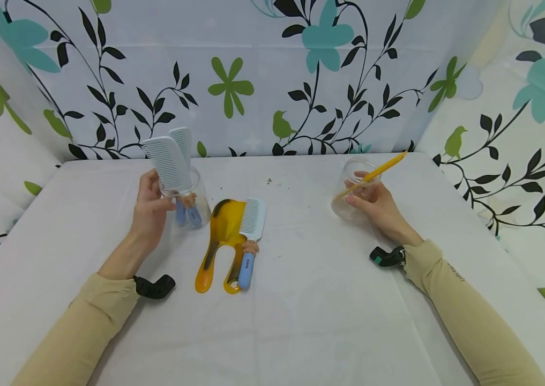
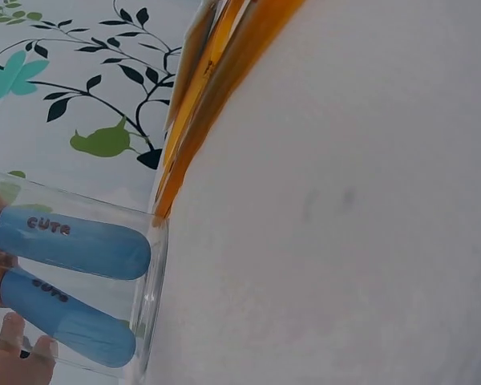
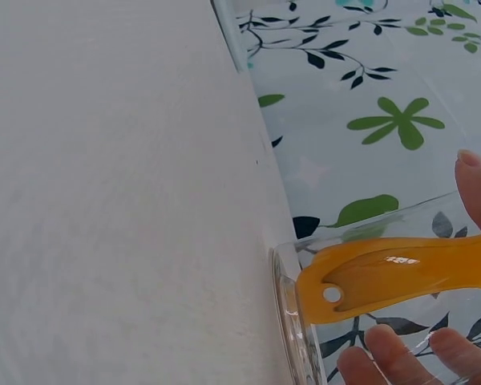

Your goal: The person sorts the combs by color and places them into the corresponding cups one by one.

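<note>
My left hand [image 1: 148, 217] grips a clear cup [image 1: 201, 194] from its left side. Two combs with white teeth [image 1: 168, 163] stand in this cup, teeth up, and their blue handles [image 2: 72, 242] show through the wall in the left wrist view. On the right, my right hand [image 1: 382, 210] grips a second clear cup [image 1: 344, 208]. An amber-yellow comb [image 1: 389, 163], seen edge-on, leans in it and sticks out to the upper right. Its handle [image 3: 393, 281], with a small hole, reaches the cup's bottom in the right wrist view.
Between the hands, two amber combs [image 1: 228, 222] lie on the white table [image 1: 301, 300], their handles spread apart. A comb with a blue handle [image 1: 246, 272] overlaps them on the right. Cloth with a leaf pattern [image 1: 233, 43] hangs behind the table.
</note>
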`<state>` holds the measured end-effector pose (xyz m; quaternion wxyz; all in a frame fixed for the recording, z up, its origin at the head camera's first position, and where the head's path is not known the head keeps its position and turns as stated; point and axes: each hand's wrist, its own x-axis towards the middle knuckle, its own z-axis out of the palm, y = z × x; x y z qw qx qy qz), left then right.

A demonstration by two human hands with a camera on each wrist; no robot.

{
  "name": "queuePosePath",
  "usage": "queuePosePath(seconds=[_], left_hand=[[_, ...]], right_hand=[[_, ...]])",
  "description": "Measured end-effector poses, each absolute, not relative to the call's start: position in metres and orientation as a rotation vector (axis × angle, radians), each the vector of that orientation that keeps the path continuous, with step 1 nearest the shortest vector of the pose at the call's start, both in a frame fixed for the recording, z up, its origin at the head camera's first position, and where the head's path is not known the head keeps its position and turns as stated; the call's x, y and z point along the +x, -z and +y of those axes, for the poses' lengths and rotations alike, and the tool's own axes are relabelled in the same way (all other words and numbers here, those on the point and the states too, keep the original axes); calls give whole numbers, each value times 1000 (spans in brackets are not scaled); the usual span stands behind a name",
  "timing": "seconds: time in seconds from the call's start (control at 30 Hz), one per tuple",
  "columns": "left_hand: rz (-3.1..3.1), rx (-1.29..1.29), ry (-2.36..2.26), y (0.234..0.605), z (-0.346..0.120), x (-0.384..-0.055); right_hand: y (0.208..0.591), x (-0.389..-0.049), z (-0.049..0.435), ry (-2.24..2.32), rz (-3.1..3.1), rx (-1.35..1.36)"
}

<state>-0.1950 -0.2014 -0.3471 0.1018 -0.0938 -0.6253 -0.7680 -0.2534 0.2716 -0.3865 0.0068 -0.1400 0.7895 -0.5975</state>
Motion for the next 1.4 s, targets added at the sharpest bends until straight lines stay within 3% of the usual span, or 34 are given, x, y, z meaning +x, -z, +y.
queuePosePath(seconds=[0.47, 1.07, 1.27, 1.4], left_hand=[[-1820, -501, 2312, 382, -208, -202], [-1913, -466, 2225, 383, -204, -197], [-1928, -472, 2212, 382, -203, -197], [-1944, -474, 2195, 382, -202, -197]], right_hand=[[352, -245, 275, 2103, 2483, -444], [300, -225, 273, 2592, 2491, -716], [272, -198, 245, 2626, 2778, -777], [258, -178, 215, 2588, 2988, -981]])
